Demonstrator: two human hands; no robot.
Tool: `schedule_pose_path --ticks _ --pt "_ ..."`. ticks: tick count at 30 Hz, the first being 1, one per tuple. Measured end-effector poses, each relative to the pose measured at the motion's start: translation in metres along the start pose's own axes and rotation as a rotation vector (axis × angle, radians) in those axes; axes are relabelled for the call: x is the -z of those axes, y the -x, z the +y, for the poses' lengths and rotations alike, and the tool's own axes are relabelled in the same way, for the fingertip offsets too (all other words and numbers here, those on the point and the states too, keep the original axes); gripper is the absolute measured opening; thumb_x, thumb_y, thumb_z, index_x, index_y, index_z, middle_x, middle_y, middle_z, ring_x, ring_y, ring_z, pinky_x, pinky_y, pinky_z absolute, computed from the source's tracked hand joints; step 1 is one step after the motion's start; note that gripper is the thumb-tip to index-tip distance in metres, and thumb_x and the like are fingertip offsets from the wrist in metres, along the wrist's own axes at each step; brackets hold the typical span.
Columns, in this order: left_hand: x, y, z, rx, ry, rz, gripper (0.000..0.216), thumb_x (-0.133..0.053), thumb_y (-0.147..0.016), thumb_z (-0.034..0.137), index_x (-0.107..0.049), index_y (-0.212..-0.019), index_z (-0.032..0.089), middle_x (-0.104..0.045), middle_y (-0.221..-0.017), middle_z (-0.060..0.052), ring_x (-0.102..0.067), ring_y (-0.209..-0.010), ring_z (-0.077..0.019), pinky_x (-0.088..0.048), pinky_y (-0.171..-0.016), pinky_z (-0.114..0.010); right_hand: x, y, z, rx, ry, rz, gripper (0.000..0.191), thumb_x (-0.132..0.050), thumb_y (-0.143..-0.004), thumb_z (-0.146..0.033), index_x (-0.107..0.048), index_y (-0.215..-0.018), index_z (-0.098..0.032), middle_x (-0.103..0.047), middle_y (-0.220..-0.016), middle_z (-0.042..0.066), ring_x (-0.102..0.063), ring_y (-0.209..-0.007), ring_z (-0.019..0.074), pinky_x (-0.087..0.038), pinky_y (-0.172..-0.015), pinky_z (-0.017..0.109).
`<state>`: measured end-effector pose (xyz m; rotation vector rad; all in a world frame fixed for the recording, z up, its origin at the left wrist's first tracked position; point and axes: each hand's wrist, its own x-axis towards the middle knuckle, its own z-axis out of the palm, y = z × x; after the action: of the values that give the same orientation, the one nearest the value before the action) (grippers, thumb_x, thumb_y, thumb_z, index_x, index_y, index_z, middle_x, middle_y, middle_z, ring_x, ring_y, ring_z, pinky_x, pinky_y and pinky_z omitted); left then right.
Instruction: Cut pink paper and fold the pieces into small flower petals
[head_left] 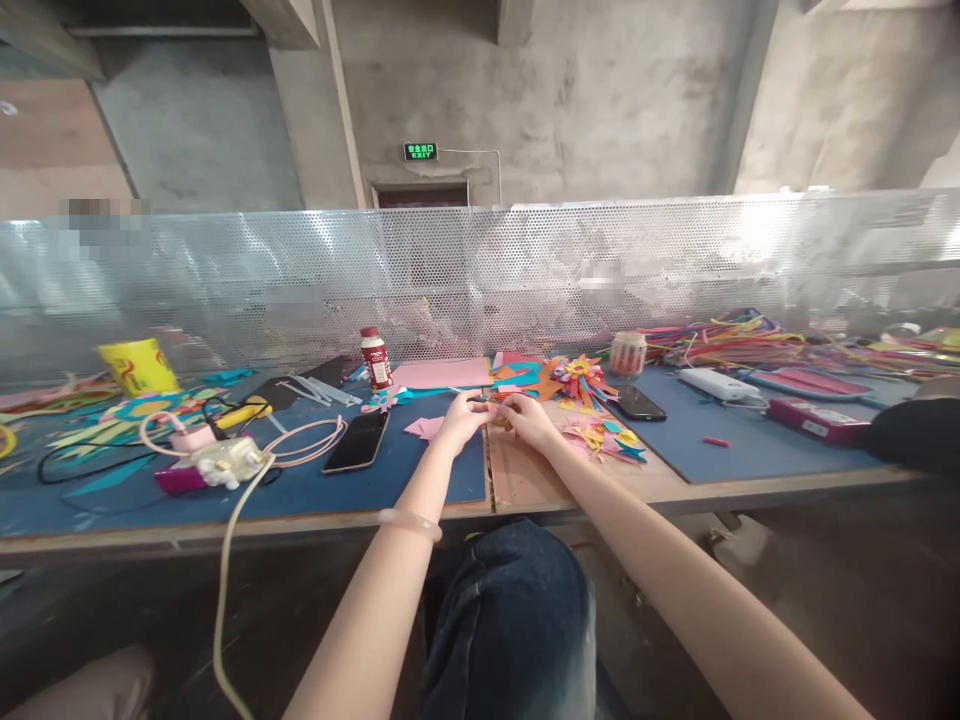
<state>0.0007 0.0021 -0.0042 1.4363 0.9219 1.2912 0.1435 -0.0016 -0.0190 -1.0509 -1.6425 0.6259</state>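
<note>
Both my arms reach out to the middle of the workbench [525, 480]. My left hand [461, 415] and my right hand [527, 418] meet over a small coloured paper piece [496, 410], fingers pinched on it from either side. Pink paper scraps [424, 428] lie just left of my left hand. A finished paper flower [577, 378] in orange, yellow and pink sits behind my right hand, and more cut paper bits [604, 438] lie to its right. A bracelet [409, 522] is on my left wrist.
A black phone [358, 441] lies left of my hands, another phone [637, 403] to the right. A red-capped bottle [375, 358], a pink sheet [442, 374], a glue gun with cable [217, 462], a yellow cup [139, 366] and strip piles [720, 342] crowd the bench before a perforated metal screen [480, 270].
</note>
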Motion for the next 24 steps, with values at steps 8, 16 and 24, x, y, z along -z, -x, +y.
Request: schedule_pose_path --ticks 8,16,24 --pt "-0.001 0.001 0.002 0.002 0.003 0.02 0.057 -0.076 -0.053 0.015 -0.049 -0.103 0.012 -0.062 -0.074 -0.004 -0.06 -0.066 -0.0139 -0.045 -0.063 -0.027 0.002 -0.003 -0.002 -0.06 -0.119 -0.02 0.019 -0.044 -0.074 -0.03 -0.053 -0.067 -0.015 -0.055 -0.061 0.001 -0.052 -0.045 0.0102 -0.039 -0.032 0.018" --pt "0.001 -0.001 0.001 -0.022 -0.014 -0.012 0.058 -0.076 -0.054 0.018 -0.05 -0.105 0.013 -0.064 -0.077 -0.006 -0.06 -0.065 -0.0137 -0.044 -0.06 -0.025 0.005 0.001 -0.009 -0.074 -0.187 -0.019 0.017 -0.05 -0.068 -0.032 -0.055 -0.067 -0.015 -0.05 -0.058 -0.001 -0.048 -0.047 0.0097 -0.039 -0.032 0.017" --pt "0.001 0.0 0.001 -0.034 -0.024 -0.018 0.054 -0.075 -0.055 0.018 -0.051 -0.104 0.012 -0.065 -0.077 -0.006 -0.06 -0.066 -0.0147 -0.045 -0.061 -0.027 0.006 0.0 -0.01 -0.081 -0.221 -0.017 0.017 -0.05 -0.067 -0.03 -0.056 -0.065 -0.014 -0.05 -0.059 0.0 -0.05 -0.05 0.0096 -0.04 -0.034 0.016"
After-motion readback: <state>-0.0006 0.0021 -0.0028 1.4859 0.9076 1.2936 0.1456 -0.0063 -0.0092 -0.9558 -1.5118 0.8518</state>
